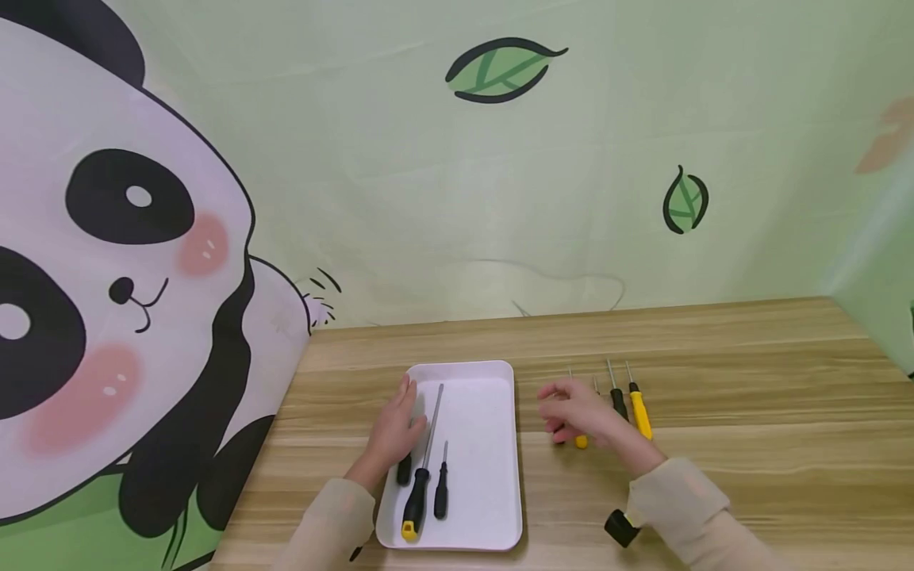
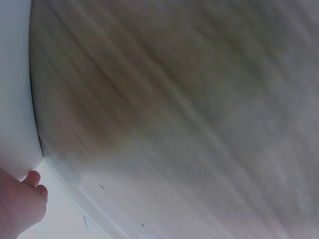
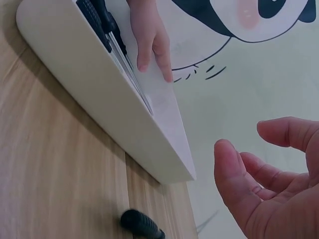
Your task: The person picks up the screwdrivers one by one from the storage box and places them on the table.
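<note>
My left hand [image 1: 391, 428] rests at the left rim of a white tray [image 1: 485, 476], fingers straight and thumb over the inside. In the tray lie a large black screwdriver [image 1: 416, 500] with a yellow end and a small black screwdriver [image 1: 441, 492]. A third black handle [image 1: 404, 469] shows partly under the left hand. To the tray's right, my right hand [image 1: 581, 412] hovers over several screwdrivers, partly hiding a yellow handle [image 1: 581, 442]. Its fingers are loosely bent, with nothing between them in the right wrist view. A black screwdriver [image 1: 617, 403] and a yellow screwdriver [image 1: 640, 412] lie just beyond it.
A black-ended object [image 1: 621, 528] lies on the wooden table [image 1: 771, 412], partly covered by the right sleeve. Close to the tray's near left corner is a small dark tip [image 1: 355, 553]. Behind the table hangs a green backdrop [image 1: 400, 198] with a panda and leaves.
</note>
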`<state>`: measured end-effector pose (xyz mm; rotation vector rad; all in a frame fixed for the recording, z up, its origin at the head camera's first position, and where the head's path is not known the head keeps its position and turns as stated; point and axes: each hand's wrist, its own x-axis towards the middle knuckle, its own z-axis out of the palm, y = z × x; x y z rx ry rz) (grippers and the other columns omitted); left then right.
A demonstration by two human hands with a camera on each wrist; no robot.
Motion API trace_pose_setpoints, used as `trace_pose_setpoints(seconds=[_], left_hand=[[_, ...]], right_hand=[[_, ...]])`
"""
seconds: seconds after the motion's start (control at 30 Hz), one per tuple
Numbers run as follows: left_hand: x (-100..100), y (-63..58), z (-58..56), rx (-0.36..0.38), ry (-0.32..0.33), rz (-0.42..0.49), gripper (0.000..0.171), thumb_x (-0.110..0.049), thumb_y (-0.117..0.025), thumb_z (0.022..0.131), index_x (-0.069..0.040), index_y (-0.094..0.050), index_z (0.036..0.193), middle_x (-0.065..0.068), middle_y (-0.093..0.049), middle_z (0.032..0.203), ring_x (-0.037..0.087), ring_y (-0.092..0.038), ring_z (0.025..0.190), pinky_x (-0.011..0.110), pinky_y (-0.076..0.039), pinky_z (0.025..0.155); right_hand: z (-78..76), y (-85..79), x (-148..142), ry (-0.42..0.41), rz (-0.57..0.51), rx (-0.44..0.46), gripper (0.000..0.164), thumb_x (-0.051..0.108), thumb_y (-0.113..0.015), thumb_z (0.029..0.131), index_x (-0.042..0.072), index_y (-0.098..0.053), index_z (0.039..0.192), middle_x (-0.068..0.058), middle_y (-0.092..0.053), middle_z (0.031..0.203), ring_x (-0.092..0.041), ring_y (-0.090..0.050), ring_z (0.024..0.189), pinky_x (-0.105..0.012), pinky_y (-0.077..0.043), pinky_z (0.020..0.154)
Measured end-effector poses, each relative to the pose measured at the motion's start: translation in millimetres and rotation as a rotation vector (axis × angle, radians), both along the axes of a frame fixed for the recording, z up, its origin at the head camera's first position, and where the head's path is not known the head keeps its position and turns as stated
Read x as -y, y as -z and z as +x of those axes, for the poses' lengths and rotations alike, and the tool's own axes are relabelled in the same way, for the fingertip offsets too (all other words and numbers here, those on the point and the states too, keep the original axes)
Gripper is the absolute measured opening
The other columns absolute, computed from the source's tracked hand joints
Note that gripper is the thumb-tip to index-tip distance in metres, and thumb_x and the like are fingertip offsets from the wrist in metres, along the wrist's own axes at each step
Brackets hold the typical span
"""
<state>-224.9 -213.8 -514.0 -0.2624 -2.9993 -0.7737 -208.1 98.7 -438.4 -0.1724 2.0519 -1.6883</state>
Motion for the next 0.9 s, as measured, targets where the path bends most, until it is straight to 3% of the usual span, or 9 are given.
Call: trace_pose_setpoints(seconds=[0.43, 0.67, 0.9], left_hand=[[-0.7, -1.1, 0.4, -0.017, 0.004, 0.023, 0.062, -0.020, -0.052, 0.086, 0.002, -0.025, 0.137, 0.016, -0.016, 0.147, 0.033, -0.027, 0.130, 0.046, -0.028, 0.103], [-0.6, -0.9, 0.0, -0.007, -0.001, 0.011, 0.062, -0.021, -0.051, 0.087, 0.001, -0.024, 0.138, 0.013, -0.015, 0.147, 0.031, -0.026, 0.131, 0.045, -0.027, 0.104], [-1.0, -1.1, 0.5, 0.011, -0.010, 0.016, 0.063, -0.021, -0.051, 0.087, -0.001, -0.023, 0.139, 0.011, -0.013, 0.148, 0.030, -0.024, 0.132, 0.044, -0.026, 0.105]], right_hand=[[3.3, 6.3, 20.3, -0.078, -0.053, -0.001, 0.042, 0.014, -0.053, 0.086, -0.010, -0.041, 0.118, -0.018, -0.056, 0.095, -0.016, -0.058, 0.069, -0.033, -0.054, 0.062], [6.2, 9.3, 32.7, -0.083, -0.087, 0.019, 0.039, 0.010, -0.055, 0.083, -0.010, -0.043, 0.114, -0.006, -0.056, 0.080, -0.015, -0.058, 0.065, -0.031, -0.054, 0.058], [13.0, 10.8, 47.1, -0.101, -0.049, 0.015, 0.037, 0.011, -0.056, 0.082, -0.008, -0.045, 0.111, -0.014, -0.057, 0.082, -0.016, -0.058, 0.064, -0.030, -0.054, 0.056]])
